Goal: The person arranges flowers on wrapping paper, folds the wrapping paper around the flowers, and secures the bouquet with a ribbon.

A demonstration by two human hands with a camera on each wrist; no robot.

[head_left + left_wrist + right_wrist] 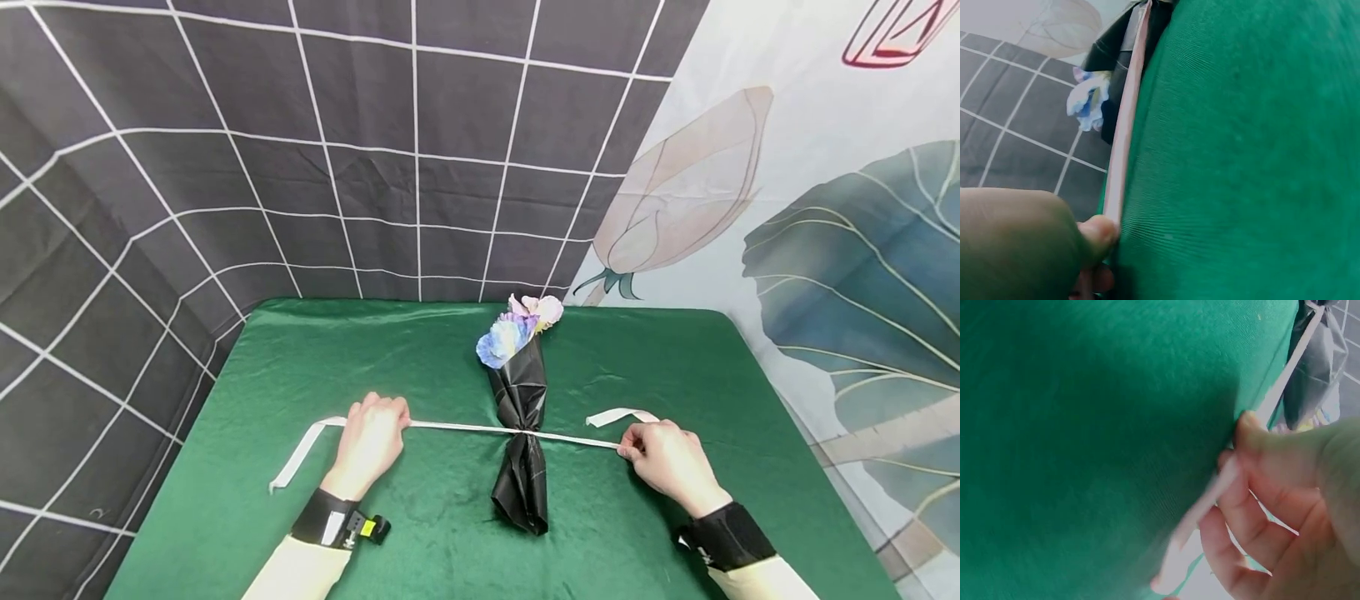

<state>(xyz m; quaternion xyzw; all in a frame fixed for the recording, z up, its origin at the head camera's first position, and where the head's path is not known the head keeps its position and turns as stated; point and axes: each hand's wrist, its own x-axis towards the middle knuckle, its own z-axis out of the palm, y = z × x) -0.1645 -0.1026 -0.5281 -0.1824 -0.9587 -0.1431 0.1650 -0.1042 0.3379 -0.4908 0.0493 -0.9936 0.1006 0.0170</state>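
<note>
Green satin tabletop (300, 367) w/ grid backdrop: bouquet (520, 417) in black wrap lies centre, blooms toward the back. Wrist views crop the stems, fingers partly blurred. White ribbon (465, 428) crosses the wrap's waist, taut betw. both hands; left hand (371, 442) and right hand (663, 462) each pinch it, either side.

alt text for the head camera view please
Two hands pull a white ribbon taut across the pinched waist of a small flower bouquet in black wrapping lying on a green satin tablecloth. The left hand and right hand each grip one side of the ribbon, loose ends trailing outward.
</note>
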